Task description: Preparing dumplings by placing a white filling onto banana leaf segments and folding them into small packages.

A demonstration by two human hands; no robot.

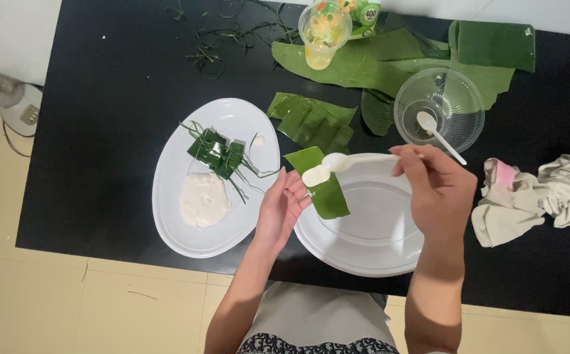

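My left hand [280,208] holds a strip of green leaf [320,184] over the left rim of an empty white oval plate [370,226]. My right hand [434,190] grips a white plastic spoon [345,161] whose bowl rests over the leaf. A lump of white dough [316,175] sits on the leaf just under the spoon. To the left, a second white oval plate [239,124] carries a mound of white dough [203,198] and several folded green leaf parcels [217,153].
On the black table [101,131] lie larger leaf pieces [377,62], a clear plastic bowl [439,108] with another white spoon [437,132], a clear cup [324,33] with yellowish liquid, leaf shreds [216,39] at the back, and crumpled cloths [537,193] at right.
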